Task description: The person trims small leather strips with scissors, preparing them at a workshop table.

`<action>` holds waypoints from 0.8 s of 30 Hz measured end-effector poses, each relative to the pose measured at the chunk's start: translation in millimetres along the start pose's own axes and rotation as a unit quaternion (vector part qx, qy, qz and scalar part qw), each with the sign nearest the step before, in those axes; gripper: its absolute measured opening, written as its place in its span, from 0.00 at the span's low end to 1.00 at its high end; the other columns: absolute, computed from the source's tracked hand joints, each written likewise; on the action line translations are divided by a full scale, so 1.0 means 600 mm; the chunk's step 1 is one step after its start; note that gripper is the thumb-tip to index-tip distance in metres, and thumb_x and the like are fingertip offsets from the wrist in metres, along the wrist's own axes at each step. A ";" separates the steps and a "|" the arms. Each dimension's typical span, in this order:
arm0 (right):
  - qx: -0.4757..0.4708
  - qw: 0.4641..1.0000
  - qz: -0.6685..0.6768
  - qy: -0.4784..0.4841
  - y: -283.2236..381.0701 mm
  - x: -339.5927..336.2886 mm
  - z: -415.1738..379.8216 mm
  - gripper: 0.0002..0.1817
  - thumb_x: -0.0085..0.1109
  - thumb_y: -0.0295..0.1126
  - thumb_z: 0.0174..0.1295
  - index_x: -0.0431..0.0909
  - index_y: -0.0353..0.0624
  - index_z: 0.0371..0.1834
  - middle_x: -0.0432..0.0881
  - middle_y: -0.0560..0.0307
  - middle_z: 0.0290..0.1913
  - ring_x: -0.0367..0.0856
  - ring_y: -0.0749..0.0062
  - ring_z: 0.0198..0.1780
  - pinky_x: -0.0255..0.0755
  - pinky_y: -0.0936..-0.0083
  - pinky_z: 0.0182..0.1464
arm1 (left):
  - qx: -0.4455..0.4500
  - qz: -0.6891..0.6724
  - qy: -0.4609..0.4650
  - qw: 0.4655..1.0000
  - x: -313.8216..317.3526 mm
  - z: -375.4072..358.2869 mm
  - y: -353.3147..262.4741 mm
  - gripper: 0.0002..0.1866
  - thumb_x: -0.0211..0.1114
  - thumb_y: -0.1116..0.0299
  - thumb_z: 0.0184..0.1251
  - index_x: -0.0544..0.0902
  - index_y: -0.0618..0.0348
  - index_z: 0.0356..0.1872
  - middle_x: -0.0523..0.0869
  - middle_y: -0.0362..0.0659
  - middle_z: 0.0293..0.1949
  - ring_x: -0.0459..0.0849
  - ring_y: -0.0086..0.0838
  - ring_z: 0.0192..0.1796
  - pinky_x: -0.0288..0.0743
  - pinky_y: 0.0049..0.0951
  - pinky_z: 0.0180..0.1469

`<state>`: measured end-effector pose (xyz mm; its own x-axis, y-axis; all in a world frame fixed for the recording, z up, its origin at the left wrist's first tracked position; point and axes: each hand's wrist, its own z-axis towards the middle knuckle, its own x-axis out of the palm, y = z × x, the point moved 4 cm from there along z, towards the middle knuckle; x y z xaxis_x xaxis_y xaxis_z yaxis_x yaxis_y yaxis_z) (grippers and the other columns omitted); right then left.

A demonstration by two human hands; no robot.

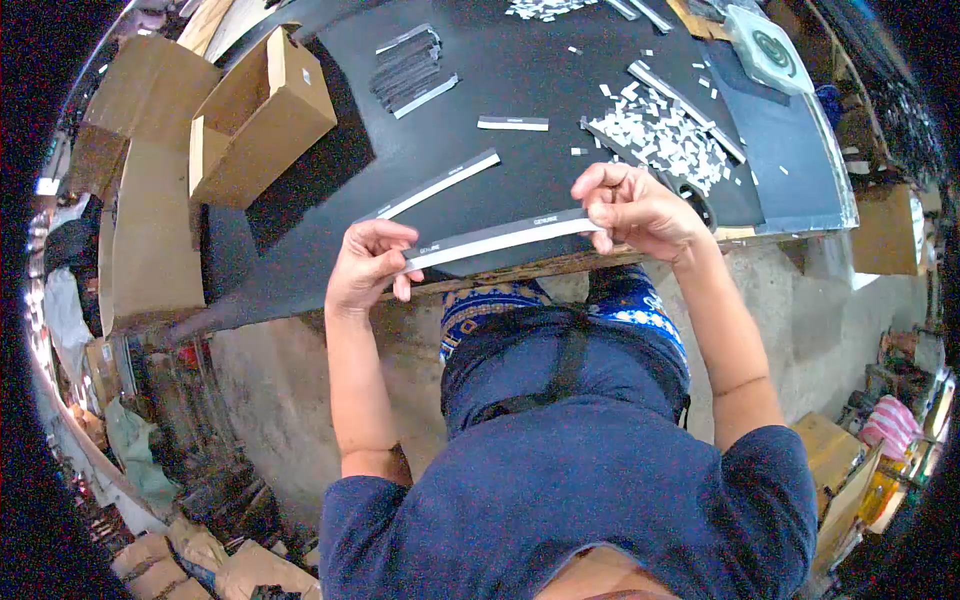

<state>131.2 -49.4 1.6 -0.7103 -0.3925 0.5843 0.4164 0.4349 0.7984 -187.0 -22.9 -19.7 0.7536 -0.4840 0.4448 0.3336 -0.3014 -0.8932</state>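
A long grey-and-white label strip [500, 240] with small printed words is stretched between my two hands above the table's near edge. My left hand [368, 268] pinches its left end, and my right hand [640, 212] pinches the right end between thumb and fingers. Just beyond it a similar strip [445, 184] lies on the dark tabletop, and a shorter strip [513, 124] rests farther back. Past my right hand spreads a heap of small white pieces [665, 135], with another long strip [690, 112] along its right side. A dark looped handle [697, 203] shows beside my right wrist.
An open cardboard box [265, 115] stands on the left of the table [330, 230], by a flattened carton [150, 230]. Stacked dark strips [410, 72] lie at the back. A clear plastic container with a green coil [768, 50] sits at the far right.
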 end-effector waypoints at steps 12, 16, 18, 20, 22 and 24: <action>-0.076 0.921 -0.369 -0.096 -0.002 -0.033 0.044 0.13 0.62 0.23 0.59 0.83 0.41 0.47 0.84 0.62 0.31 0.79 0.83 0.35 0.73 0.83 0.40 | 0.189 0.535 -0.076 0.820 0.159 0.077 -0.015 0.16 0.69 0.73 0.59 0.85 0.59 0.50 0.86 0.46 0.51 0.82 0.36 0.57 0.72 0.32 0.61; -0.126 0.894 -0.412 -0.123 -0.011 -0.039 0.038 0.11 0.63 0.23 0.58 0.83 0.40 0.45 0.84 0.62 0.31 0.79 0.81 0.33 0.73 0.80 0.40 | 0.219 0.520 -0.069 0.823 0.180 0.109 0.046 0.16 0.70 0.73 0.56 0.86 0.60 0.48 0.87 0.47 0.45 0.85 0.37 0.50 0.75 0.30 0.54; -0.156 0.870 -0.446 -0.136 -0.008 -0.038 0.033 0.11 0.63 0.23 0.57 0.84 0.41 0.44 0.84 0.61 0.31 0.80 0.79 0.35 0.74 0.79 0.41 | 0.229 0.578 -0.094 0.778 0.176 0.113 0.056 0.13 0.70 0.75 0.55 0.87 0.60 0.43 0.87 0.45 0.38 0.85 0.36 0.42 0.76 0.30 0.48; -0.187 0.846 -0.477 -0.147 -0.005 -0.037 0.032 0.10 0.64 0.23 0.56 0.85 0.42 0.42 0.84 0.59 0.32 0.80 0.76 0.36 0.74 0.77 0.42 | 0.247 0.579 -0.109 0.769 0.171 0.111 0.064 0.12 0.70 0.76 0.54 0.88 0.59 0.41 0.86 0.45 0.35 0.84 0.35 0.40 0.76 0.30 0.45; -0.250 0.781 -0.553 -0.150 0.001 -0.031 0.023 0.10 0.64 0.22 0.52 0.86 0.44 0.38 0.84 0.56 0.32 0.81 0.68 0.41 0.75 0.73 0.43 | 0.262 0.579 -0.124 0.762 0.168 0.107 0.070 0.11 0.70 0.76 0.53 0.88 0.59 0.39 0.86 0.44 0.33 0.83 0.35 0.37 0.76 0.30 0.43; -0.260 0.761 -0.572 -0.162 -0.006 -0.036 0.020 0.10 0.64 0.21 0.50 0.86 0.44 0.36 0.83 0.56 0.32 0.80 0.65 0.42 0.75 0.72 0.44 | 0.278 0.588 -0.130 0.748 0.167 0.102 0.074 0.11 0.70 0.77 0.53 0.88 0.59 0.39 0.86 0.44 0.33 0.83 0.34 0.37 0.76 0.30 0.41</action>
<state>138.0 -32.9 -15.8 -0.8438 -0.0160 -0.5364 -0.4722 -0.4530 0.7562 -62.2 -34.6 -18.8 0.7716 0.0533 -0.6339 -0.5182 0.6308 -0.5776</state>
